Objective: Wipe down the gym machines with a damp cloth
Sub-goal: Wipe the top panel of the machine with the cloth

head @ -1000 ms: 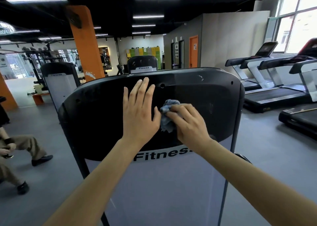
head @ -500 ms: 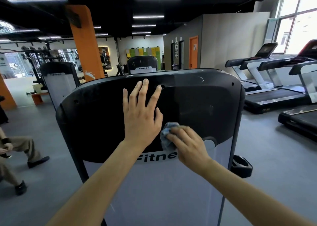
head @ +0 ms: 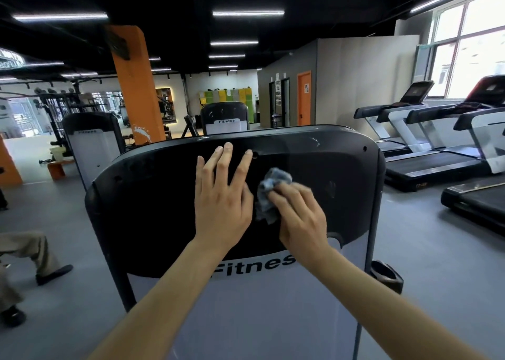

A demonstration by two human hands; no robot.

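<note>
A gym machine's shroud fills the middle: a glossy black upper panel (head: 153, 206) over a grey lower panel marked "Fitness". My left hand (head: 221, 201) lies flat on the black panel, fingers spread, holding nothing. Just to its right, my right hand (head: 300, 214) presses a crumpled blue-grey cloth (head: 269, 195) against the same panel; the cloth sticks out above and left of the fingers, close to my left thumb.
Several treadmills (head: 437, 152) stand at the right under windows. Two more "Fitness" machines (head: 93, 143) and an orange pillar (head: 134, 86) stand behind. A seated person's legs (head: 30, 258) are at the left edge. Grey floor surrounds the machine.
My right hand slid the cloth down toward the "Fitness" lettering, then back up to the middle of the black panel. My left hand stayed flat, its fingers spreading a little.
</note>
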